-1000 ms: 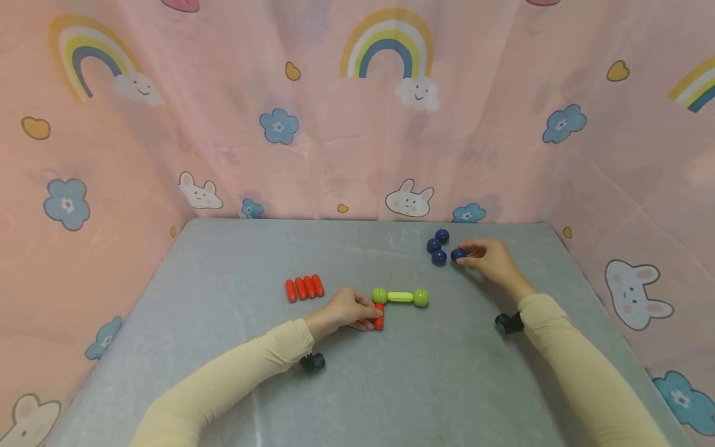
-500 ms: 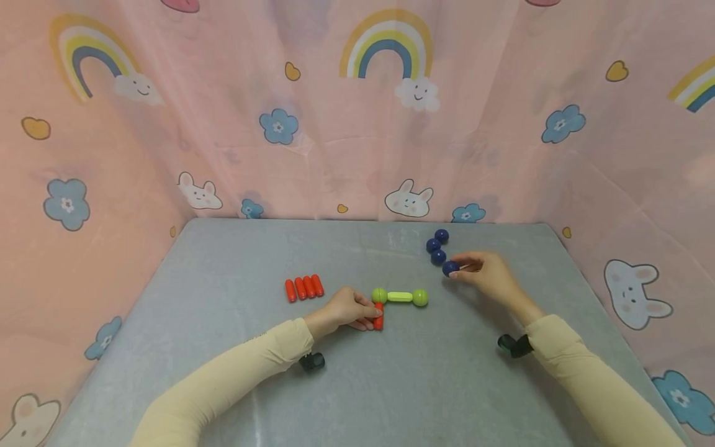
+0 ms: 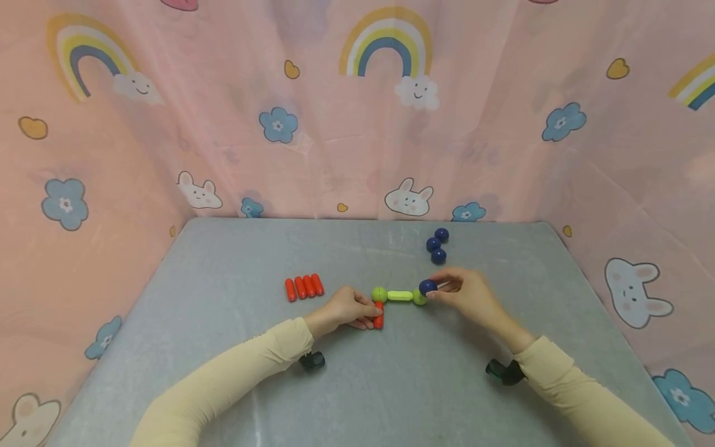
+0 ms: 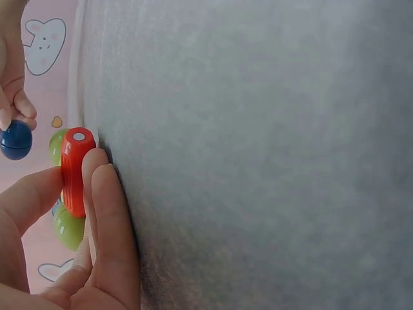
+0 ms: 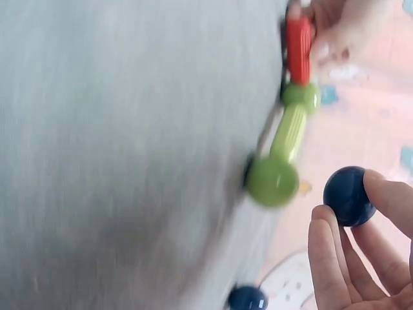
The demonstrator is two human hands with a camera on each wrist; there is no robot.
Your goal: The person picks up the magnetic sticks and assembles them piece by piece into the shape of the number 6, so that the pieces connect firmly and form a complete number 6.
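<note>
My left hand pinches a red rod between thumb and fingers. The rod's far end meets a light green ball. From that ball a light green rod runs right to a second green ball. In my right hand a dark blue ball is pinched by the fingertips, overlapping the second green ball in the head view. The right wrist view shows this blue ball apart from the green one. A small pale disc shows on the near end of the red rod.
Several red rods lie side by side left of the green pieces. Three dark blue balls are grouped toward the table's back edge. The grey table is enclosed by a pink patterned curtain.
My right hand has carried the blue ball left and nearer, from beside the other blue balls to the right green ball. The left hand stays in place on the red rod.
</note>
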